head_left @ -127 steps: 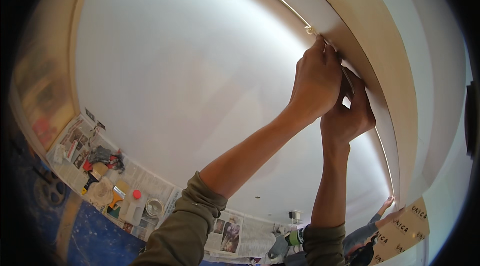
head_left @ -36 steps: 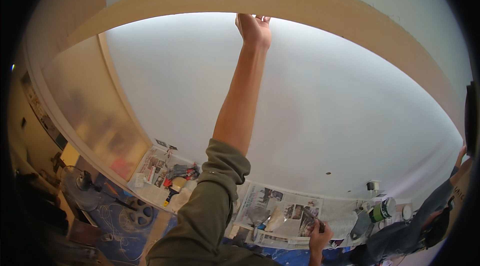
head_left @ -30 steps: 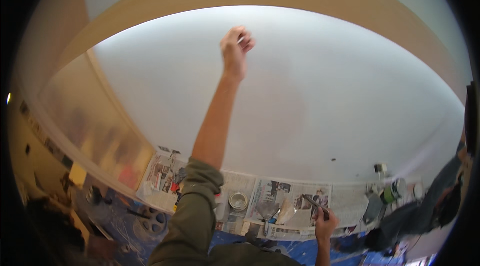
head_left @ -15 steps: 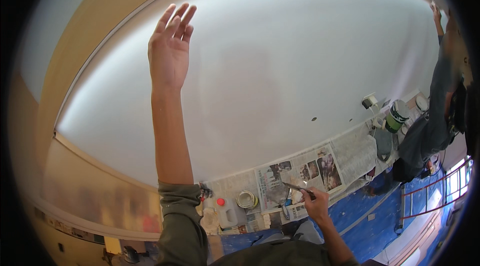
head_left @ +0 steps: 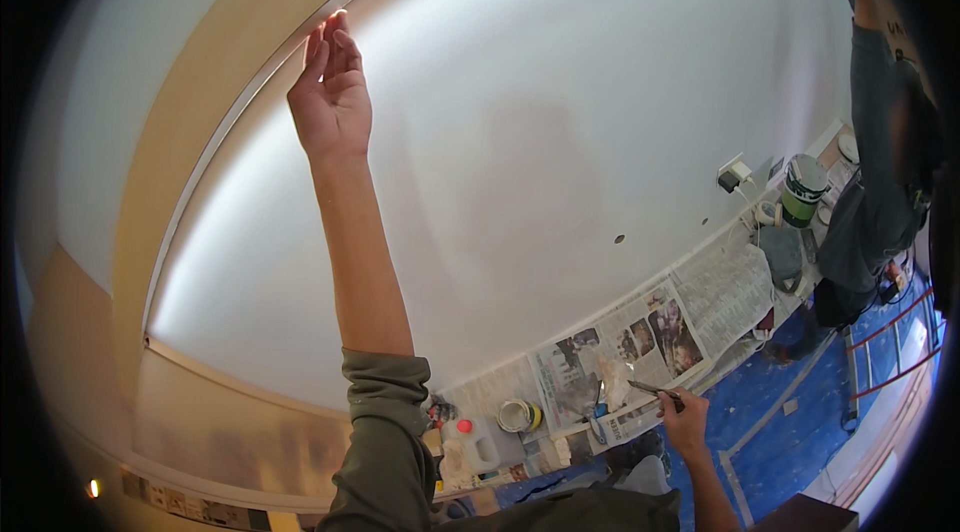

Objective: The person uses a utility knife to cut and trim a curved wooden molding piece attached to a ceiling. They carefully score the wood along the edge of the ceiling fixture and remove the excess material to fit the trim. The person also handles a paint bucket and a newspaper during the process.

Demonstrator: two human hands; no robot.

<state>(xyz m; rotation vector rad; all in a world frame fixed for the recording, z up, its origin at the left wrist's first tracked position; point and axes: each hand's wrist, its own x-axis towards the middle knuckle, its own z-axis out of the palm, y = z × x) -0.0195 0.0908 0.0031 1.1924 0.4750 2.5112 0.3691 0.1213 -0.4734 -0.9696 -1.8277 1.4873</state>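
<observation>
My left hand (head_left: 333, 102) is raised high in front of the pale wall (head_left: 480, 132). Its slightly bent fingers are spread and touch, or nearly touch, the trim (head_left: 310, 24) along the wall's lit top edge; I see nothing in the palm. Lower right, my right hand (head_left: 685, 422) is closed around a slim dark tool (head_left: 650, 388) with a narrow, flat-looking end pointing left. Whether it is a brush or a knife I cannot tell. Beneath it, newspaper sheets (head_left: 570, 362) cover a ledge at the wall's foot.
A round open tin (head_left: 517, 416) and a white jug (head_left: 481, 444) with a red cap stand on the ledge. Farther right are a green-banded paint bucket (head_left: 802, 192) and plugs in a socket (head_left: 735, 175). A co-worker (head_left: 885, 132) reaches up at the right. Blue sheeting (head_left: 770, 432) covers the floor.
My left hand has moved to the top trim, its fingers bending more. My right hand, still holding the tool, has shifted right and slightly down in the picture. The whole view has tilted.
</observation>
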